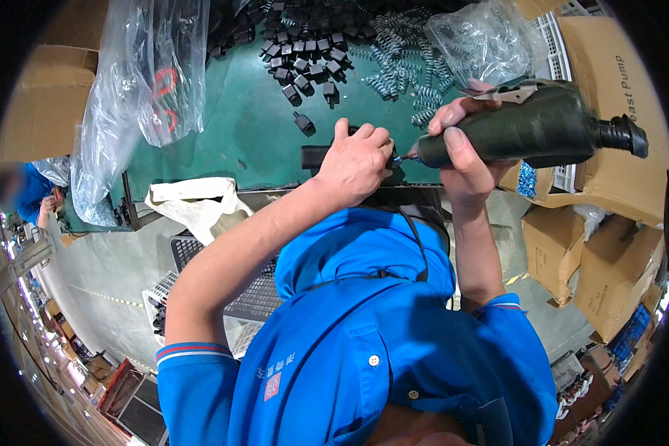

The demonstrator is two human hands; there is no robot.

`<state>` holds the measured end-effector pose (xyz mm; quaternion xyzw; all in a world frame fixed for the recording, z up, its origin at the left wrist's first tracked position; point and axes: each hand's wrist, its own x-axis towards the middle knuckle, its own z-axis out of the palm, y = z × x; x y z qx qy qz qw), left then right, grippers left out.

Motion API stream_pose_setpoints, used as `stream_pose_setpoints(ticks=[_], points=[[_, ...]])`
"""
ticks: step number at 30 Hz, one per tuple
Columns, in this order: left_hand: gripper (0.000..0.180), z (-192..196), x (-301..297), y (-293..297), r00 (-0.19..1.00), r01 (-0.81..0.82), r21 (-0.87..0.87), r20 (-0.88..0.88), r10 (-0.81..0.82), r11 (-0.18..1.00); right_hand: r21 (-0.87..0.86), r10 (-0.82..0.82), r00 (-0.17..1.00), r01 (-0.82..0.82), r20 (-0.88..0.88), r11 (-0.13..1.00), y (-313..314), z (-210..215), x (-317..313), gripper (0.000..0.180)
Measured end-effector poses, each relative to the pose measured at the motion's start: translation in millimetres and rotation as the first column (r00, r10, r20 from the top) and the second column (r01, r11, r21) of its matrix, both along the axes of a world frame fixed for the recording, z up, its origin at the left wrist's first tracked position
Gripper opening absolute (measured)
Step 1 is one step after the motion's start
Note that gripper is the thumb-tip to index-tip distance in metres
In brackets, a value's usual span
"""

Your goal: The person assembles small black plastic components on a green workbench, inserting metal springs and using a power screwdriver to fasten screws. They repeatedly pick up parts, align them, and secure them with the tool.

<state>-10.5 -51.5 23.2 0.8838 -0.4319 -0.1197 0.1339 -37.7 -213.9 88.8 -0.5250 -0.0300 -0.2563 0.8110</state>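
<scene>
My right hand is closed around the front of a dark green power screwdriver, which lies level with its bit pointing left. The bit's tip reaches the fingertips of my left hand. My left hand is closed over a black part at the table's near edge. Only the part's left end shows clearly; the fingers hide most of the rest. A single small black block with a stem lies just beyond my left hand.
Many small black blocks and metal springs are heaped on the green table. Clear plastic bags lie left and right. Cardboard boxes stand at the right. A white cloth hangs over the near edge. Another person is at far left.
</scene>
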Motion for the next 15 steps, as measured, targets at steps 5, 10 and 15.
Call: stream_pose_setpoints(ticks=[5,10,15], points=[[0.05,2,1,6,0.999,0.023,-0.014,0.037,-0.022,1.0,0.01,-0.032,0.999,0.032,0.038,0.999,-11,3,-3,0.06],[0.065,4,9,23,0.995,0.081,-0.072,-0.052,-0.085,0.994,-0.034,-0.055,0.998,0.055,0.004,0.998,-22,4,-13,0.06],[0.065,3,14,22,0.974,0.004,-0.097,-0.225,-0.026,0.995,-0.055,-0.062,0.998,0.061,-0.019,0.997,-23,4,-16,0.06]])
